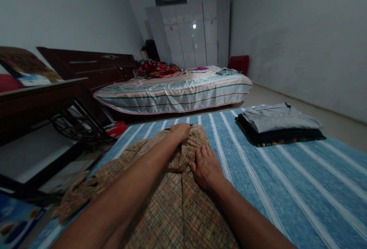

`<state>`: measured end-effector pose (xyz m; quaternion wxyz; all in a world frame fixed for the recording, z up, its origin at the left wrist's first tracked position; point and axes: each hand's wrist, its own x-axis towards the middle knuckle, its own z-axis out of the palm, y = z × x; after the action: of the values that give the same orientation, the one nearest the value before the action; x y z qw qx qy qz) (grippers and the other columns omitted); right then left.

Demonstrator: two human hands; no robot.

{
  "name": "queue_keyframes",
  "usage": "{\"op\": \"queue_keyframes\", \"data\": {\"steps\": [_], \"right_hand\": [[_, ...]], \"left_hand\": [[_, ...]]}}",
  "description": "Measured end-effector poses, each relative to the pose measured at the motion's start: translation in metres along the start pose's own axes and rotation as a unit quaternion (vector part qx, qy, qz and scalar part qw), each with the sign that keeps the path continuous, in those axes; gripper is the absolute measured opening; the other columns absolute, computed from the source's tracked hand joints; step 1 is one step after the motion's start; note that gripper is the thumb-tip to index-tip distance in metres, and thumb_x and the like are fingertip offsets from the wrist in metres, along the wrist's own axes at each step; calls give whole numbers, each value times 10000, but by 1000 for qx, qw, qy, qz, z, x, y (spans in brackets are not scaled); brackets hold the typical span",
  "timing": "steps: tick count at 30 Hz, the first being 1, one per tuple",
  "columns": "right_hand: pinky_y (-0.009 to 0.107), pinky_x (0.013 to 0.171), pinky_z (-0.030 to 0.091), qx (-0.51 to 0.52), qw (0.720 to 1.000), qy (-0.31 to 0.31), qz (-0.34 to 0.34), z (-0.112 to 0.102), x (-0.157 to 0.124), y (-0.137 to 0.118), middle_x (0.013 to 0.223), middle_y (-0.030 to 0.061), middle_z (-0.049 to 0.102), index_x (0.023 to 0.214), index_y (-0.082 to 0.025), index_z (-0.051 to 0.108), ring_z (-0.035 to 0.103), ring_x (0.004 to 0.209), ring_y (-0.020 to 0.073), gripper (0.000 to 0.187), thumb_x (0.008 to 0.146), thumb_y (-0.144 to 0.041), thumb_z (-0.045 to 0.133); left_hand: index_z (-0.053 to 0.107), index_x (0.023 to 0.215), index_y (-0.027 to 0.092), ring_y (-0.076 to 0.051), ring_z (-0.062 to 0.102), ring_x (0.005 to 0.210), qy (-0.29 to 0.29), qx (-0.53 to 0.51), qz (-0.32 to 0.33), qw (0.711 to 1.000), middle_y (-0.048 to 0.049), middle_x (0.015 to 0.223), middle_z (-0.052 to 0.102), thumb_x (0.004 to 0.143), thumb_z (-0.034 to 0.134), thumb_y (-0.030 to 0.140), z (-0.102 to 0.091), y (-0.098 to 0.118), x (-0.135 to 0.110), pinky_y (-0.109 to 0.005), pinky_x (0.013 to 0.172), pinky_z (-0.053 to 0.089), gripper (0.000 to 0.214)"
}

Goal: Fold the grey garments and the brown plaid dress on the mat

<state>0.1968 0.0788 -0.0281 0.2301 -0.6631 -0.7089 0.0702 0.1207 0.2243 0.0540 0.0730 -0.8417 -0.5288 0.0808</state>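
Note:
A brown plaid shirt (172,203) lies spread on a blue striped mat (286,188) in front of me. My left hand (181,131) reaches to the shirt's far edge, its fingers curled round the cloth there. My right hand (206,167) rests palm down on the shirt nearer to me, fingers pressed flat onto the fabric just right of the middle seam. Both forearms stretch across the shirt.
A stack of folded clothes, grey on top (279,123), sits on the mat to the right. A mattress (174,92) with bright bedding lies beyond. A dark wooden table (34,100) stands left, wardrobes (189,35) at the back wall.

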Motion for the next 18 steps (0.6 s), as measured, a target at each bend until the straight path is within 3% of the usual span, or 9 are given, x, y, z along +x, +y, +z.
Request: {"op": "queue_keyframes", "data": {"steps": [5,10,18], "right_hand": [[475,1092,253,-4,1000,1,-2,2,1,1,1391,239,460,1329,-42,484,347,1335,348,530,943,-398,407],[465,1095,245,-21,1000,-18,2,2,2,2,1435,235,423,1309,-45,502,316,1366,353,531,948,-416,385],[472,1095,241,-18,1000,-11,-1,1,1,1,1431,236,433,1325,-45,487,318,1370,347,540,948,-414,374]], "left_hand": [[674,1066,165,-311,556,1182,68,10,50,996,-152,1186,650,801,590,155,5,21,0,-389,982,435,278],[705,990,180,-257,635,1061,62,-4,99,993,-116,1066,702,828,551,162,18,43,11,-310,881,486,224],[692,993,188,-211,656,1003,58,-24,135,989,-99,1039,713,855,511,142,43,34,20,-270,838,487,232]]}}
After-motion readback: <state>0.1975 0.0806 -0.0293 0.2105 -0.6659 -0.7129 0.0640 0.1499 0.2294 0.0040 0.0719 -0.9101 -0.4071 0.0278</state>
